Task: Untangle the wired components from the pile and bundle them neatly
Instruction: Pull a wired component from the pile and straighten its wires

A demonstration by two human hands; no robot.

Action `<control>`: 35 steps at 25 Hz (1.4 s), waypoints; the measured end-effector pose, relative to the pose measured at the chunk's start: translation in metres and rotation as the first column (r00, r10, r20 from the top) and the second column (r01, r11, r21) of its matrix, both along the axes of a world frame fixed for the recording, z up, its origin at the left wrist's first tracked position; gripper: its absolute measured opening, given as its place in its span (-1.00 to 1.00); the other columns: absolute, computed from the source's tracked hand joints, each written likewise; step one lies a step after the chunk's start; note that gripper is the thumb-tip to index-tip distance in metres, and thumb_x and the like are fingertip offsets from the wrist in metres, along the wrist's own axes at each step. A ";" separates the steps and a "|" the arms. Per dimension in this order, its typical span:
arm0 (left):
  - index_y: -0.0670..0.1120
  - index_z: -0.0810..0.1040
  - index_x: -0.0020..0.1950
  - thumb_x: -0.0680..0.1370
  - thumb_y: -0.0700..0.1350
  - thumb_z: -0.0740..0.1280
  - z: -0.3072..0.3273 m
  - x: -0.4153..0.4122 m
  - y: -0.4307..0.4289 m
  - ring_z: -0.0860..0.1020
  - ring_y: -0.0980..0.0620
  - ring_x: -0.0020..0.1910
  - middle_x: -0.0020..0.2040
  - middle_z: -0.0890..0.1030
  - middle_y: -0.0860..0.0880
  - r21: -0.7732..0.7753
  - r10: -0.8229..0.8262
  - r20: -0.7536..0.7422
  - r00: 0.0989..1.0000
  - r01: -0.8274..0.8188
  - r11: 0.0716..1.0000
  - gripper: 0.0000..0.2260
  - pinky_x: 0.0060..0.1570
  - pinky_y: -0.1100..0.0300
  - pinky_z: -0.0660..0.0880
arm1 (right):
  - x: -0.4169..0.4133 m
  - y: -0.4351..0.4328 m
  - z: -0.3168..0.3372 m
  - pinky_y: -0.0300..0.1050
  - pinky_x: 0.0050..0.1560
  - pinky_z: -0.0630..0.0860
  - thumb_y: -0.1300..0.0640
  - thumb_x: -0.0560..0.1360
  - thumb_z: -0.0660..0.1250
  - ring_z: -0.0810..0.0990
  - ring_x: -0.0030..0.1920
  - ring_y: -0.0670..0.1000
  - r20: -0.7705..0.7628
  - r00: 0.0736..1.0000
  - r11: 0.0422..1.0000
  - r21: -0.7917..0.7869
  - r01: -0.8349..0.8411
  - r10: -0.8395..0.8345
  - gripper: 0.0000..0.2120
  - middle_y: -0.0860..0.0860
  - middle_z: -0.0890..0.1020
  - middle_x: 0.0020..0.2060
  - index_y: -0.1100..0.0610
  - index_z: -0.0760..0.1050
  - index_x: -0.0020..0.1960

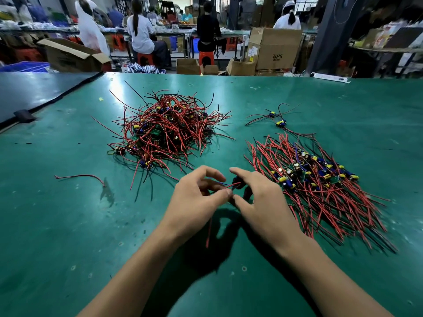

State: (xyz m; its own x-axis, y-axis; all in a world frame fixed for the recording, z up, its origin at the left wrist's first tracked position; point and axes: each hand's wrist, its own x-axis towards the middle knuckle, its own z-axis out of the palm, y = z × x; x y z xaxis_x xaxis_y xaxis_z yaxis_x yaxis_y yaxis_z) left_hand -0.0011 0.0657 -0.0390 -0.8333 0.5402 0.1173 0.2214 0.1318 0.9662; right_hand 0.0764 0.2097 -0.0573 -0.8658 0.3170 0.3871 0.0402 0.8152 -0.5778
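left hand (196, 200) and right hand (263, 202) close together near centre of the green table (68, 225), both pinching one wired component (235, 184) by its wires, messy tangled pile (164, 131) far left, combed-out bundle (320, 191) on the right, stray red wire (80, 176) left

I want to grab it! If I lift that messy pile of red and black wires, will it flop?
Probably floppy: the tangled pile of red and black wires shows thin, curving strands. It would likely rise as one clump, since strands loop through each other. Likely light too; its yellow-and-blue parts look small.
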 end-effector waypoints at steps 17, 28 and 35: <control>-0.14 0.62 0.03 0.34 0.17 0.41 -0.002 0.001 0.009 0.62 -0.04 -0.41 -0.20 0.62 -0.21 0.371 -0.311 0.654 0.690 0.067 0.926 -0.55 -0.37 0.16 0.59 | -0.003 -0.015 0.010 -0.27 -0.32 0.56 0.10 0.41 0.50 0.59 -0.29 -0.11 -0.235 0.948 0.472 -0.825 -0.312 0.215 -0.77 -0.04 0.72 -0.08 0.03 0.67 0.06; -0.06 0.70 -0.25 0.34 -0.13 0.43 -0.004 -0.008 -0.001 0.62 0.00 -0.39 -0.25 0.67 -0.12 0.387 -0.361 0.610 0.705 0.132 0.912 -0.94 -0.33 0.21 0.59 | 0.001 0.013 0.016 -0.10 -0.04 0.61 -0.11 0.50 0.41 0.69 -0.05 -0.02 -0.129 0.962 0.644 -0.720 -0.258 0.241 -0.75 0.02 0.74 -0.07 0.04 0.71 0.04; -0.21 0.53 0.07 0.35 -0.31 0.48 -0.007 -0.002 0.003 0.66 -0.14 -0.32 -0.07 0.68 -0.29 0.370 -0.395 0.483 0.781 0.226 0.901 -0.68 -0.21 0.08 0.63 | -0.009 0.001 0.008 -0.20 -0.39 0.42 -0.18 0.26 0.51 0.40 -0.49 -0.09 -0.151 0.988 0.340 -0.927 -0.156 0.040 -0.66 0.01 0.52 -0.43 0.11 0.67 -0.28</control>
State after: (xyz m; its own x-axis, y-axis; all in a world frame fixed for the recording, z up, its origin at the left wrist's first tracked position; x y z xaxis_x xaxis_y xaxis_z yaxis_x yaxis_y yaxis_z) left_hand -0.0035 0.0689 -0.0456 -0.5973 0.7945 -0.1097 -0.3593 -0.1428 0.9222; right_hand 0.0678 0.2112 -0.0490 -0.8992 0.4365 -0.0310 -0.0951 -0.2641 -0.9598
